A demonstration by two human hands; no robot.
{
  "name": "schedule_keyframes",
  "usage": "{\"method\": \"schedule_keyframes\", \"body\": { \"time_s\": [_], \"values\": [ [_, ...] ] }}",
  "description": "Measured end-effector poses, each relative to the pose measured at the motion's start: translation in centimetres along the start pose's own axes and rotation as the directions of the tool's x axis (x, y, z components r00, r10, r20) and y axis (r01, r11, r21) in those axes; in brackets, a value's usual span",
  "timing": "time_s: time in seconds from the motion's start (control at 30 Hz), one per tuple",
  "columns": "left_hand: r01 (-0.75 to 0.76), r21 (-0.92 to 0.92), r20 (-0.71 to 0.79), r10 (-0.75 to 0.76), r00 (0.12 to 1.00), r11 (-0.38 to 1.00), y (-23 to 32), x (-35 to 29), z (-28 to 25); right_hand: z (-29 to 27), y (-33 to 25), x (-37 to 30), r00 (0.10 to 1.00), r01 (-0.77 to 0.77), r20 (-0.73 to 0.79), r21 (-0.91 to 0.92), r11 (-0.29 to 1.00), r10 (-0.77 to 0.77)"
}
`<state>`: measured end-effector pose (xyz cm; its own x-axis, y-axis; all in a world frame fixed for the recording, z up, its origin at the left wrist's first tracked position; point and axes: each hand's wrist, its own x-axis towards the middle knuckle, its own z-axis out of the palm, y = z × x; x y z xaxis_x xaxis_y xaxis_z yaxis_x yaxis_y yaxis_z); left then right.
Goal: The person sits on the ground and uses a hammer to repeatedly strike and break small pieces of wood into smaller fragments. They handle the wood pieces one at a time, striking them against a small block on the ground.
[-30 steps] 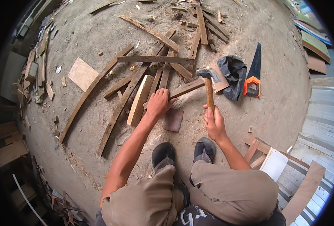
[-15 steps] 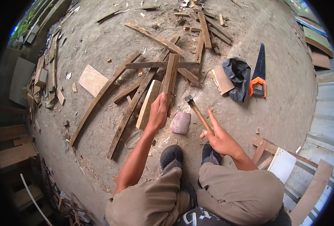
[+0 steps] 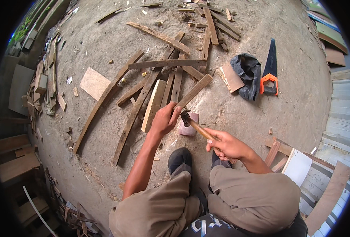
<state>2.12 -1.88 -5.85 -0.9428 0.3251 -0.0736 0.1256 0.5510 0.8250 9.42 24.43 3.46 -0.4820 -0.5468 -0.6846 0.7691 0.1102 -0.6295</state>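
Note:
A short brown wooden batten (image 3: 194,91) slants up to the right out of my left hand (image 3: 165,119), whose fingers are closed around its lower end. My right hand (image 3: 228,145) grips a hammer (image 3: 200,129) by its wooden handle. The dark hammer head lies close to my left thumb, at the batten's lower end; whether it touches the wood I cannot tell. Beneath the head, a pinkish block (image 3: 188,129) rests on the ground, partly covered by the hammer. Beside my left hand lies a paler squared piece of timber (image 3: 154,105).
Old battens (image 3: 141,100) lie crossed ahead, with another pile of wood (image 3: 214,23) farther off. On the right are a black plastic bag (image 3: 248,75), a flat board piece (image 3: 231,79) and a handsaw (image 3: 270,73) with an orange handle. A thin board (image 3: 96,83) lies left.
The batten in my left hand has swung from nearly upright in the picture to slanting right. My right hand has brought the hammer left and down, over the pinkish block, and its fingers have closed more.

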Motion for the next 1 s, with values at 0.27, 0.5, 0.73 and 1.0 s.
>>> {"method": "schedule_keyframes", "body": {
  "time_s": [0.27,0.5,0.73,1.0],
  "values": [
    [-0.044,0.061,0.11,0.037,0.993,0.997,0.0,0.1,-0.2,0.1,-0.5,-0.4,0.997,-0.062,0.056,0.159,0.985,0.053],
    [-0.061,-0.007,0.176,0.061,0.982,0.998,-0.8,-0.1,-0.1,-1.1,0.2,-0.2,0.983,-0.152,0.143,0.268,0.952,0.116],
    [-0.074,0.072,0.137,0.063,0.989,0.995,-1.2,-0.6,0.2,-1.6,0.5,-0.1,0.961,-0.215,0.24,0.349,0.912,0.134],
    [-0.006,-0.003,0.295,0.007,0.956,1.0,-2.4,-0.6,-0.1,-3.4,-0.1,-0.5,0.938,-0.283,0.31,0.435,0.855,0.154]
  ]
}}
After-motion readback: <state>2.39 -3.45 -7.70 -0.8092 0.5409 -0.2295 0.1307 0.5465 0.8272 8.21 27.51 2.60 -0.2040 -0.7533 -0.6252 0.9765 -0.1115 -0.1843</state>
